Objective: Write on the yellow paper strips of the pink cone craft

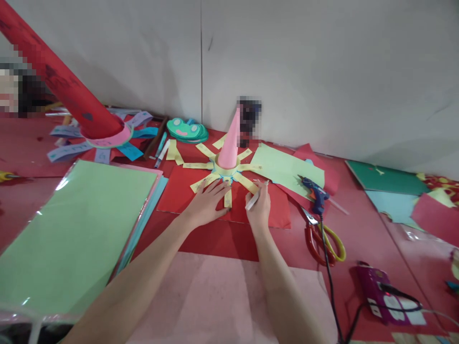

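A paper craft stands in front of me: a pink cone (228,148) rises from a ring with yellow paper strips (198,166) fanned out around it. Under it lies red paper (279,210). My left hand (208,203) rests flat with fingers spread over the front strips. Just right of the craft, my right hand (258,208) is closed around a white pen (253,200), near the end of a right-hand strip. Whether the pen tip touches paper I cannot tell.
A glue gun (317,196) and scissors (326,241) lie at right, with a cable running to a purple box (382,291). Green sheets (82,215) are stacked at left. Behind them stands a red paper tube (64,81). Green frog cutouts (186,130) sit by the wall.
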`<state>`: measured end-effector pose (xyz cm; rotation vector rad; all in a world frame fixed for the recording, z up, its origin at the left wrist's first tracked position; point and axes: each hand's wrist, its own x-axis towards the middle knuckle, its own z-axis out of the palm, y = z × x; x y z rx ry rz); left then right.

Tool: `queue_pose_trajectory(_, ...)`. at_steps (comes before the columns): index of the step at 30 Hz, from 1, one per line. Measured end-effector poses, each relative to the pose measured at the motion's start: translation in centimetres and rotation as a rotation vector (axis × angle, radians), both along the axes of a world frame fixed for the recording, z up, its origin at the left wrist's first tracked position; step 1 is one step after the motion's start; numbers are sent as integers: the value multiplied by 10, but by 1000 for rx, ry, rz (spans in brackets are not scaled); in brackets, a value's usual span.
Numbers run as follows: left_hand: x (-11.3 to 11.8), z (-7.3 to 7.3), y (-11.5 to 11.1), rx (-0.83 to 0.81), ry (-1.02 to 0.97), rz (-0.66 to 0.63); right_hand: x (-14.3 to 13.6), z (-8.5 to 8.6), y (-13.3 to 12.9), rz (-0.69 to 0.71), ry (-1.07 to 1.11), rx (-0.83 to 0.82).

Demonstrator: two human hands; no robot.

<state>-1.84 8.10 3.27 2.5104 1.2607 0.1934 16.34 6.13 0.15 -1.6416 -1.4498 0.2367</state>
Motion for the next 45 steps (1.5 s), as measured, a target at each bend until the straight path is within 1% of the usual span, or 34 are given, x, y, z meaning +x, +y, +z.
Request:
queue_pose_trajectory(4,1,-2,2,38,-3,10,-2,7,-1,-29,44,-32)
queue_pose_trajectory(9,2,-5,3,54,-26,26,-3,12,-1,-44,137,16)
queue_pose_trajectory(16,2,-9,5,64,-81,58,-1,13,0,-27,190,151)
queue_pose_trajectory(26,3,-7,4,83,-108,71,-2,15,2,-32,326,116)
queue_pose_trajectory(32,3,-8,3,131,-129,93,-11,18,-1,-55,416,132)
queue_pose_trajectory(37,3,-9,3,181,-143,54,-13,13,2,-53,503,199)
queue_pose_trajectory(41,3,-11,3,239,-126,-2,-12,11,3,-79,509,219)
queue_pose_trajectory(45,3,-12,4,273,-110,-5,-12,12,0,-73,407,217)
